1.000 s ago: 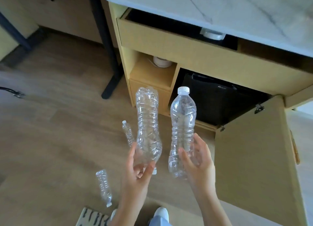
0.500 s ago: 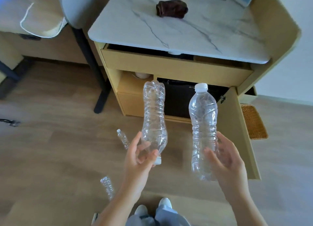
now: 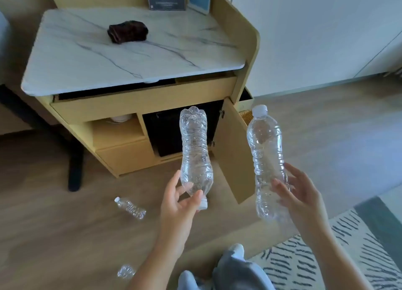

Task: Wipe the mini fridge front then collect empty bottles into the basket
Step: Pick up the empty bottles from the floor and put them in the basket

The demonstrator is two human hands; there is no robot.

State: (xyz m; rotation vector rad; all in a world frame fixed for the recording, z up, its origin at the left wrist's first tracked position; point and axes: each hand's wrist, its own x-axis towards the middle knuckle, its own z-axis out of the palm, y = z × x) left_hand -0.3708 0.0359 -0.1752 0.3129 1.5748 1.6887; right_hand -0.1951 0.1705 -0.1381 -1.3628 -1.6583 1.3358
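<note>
My left hand (image 3: 177, 205) grips a clear empty bottle (image 3: 194, 150) near its neck, held upside down with the white cap at the bottom. My right hand (image 3: 300, 196) holds a second clear bottle (image 3: 266, 157) upright by its lower half, white cap on top. Two small empty bottles lie on the wood floor, one (image 3: 130, 208) left of my left hand and one (image 3: 125, 271) near the bottom edge. The black mini fridge front (image 3: 165, 133) sits inside the cabinet behind its open door (image 3: 236, 150). A sliver of woven basket (image 3: 247, 116) shows behind the door.
The wooden cabinet has a marble top (image 3: 91, 59) with a dark folded cloth (image 3: 128, 32) on it and a pulled-out drawer (image 3: 143, 103). A black table leg (image 3: 76, 165) stands at left. A striped rug (image 3: 326, 257) lies at lower right. My knees are at the bottom.
The view has risen and shifted right, showing the whole cabinet top and cloth. Both hands keep their bottles, and the right bottle has moved further right, away from the left one.
</note>
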